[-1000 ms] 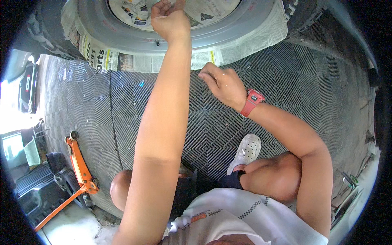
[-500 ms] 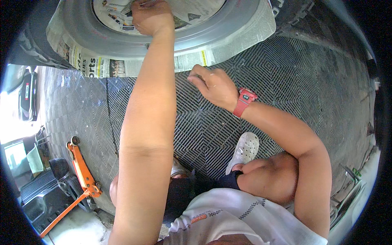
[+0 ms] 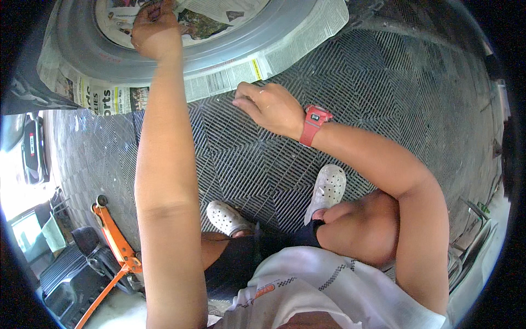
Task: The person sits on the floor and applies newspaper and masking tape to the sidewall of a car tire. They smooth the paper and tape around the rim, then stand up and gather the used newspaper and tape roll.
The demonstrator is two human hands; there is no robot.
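A grey wheel rim (image 3: 230,50) stands at the top left, its centre covered with printed newspaper (image 3: 205,23). More newspaper sheets (image 3: 219,82) fan out around its outer edge, over the dark tyre. My left hand (image 3: 156,35) reaches up to the covered centre, its fingers bent together against the paper; whatever they pinch, if anything, is hidden. Lower and to the right, my right hand (image 3: 268,107) hovers apart from the paper's lower edge, loosely curled with nothing showing in it. A red watch (image 3: 316,123) is on that wrist.
Dark ribbed floor tiles (image 3: 361,98) lie under the wheel and around my feet in white clogs (image 3: 330,183). An orange floor jack (image 3: 115,236) stands at the lower left beside a black container (image 3: 68,296). A parked car (image 3: 34,148) shows at the far left.
The view has shifted, so the wheel sits farther left. My left hand remains at the papered centre, nearer its left side. The right hand keeps its curled shape.
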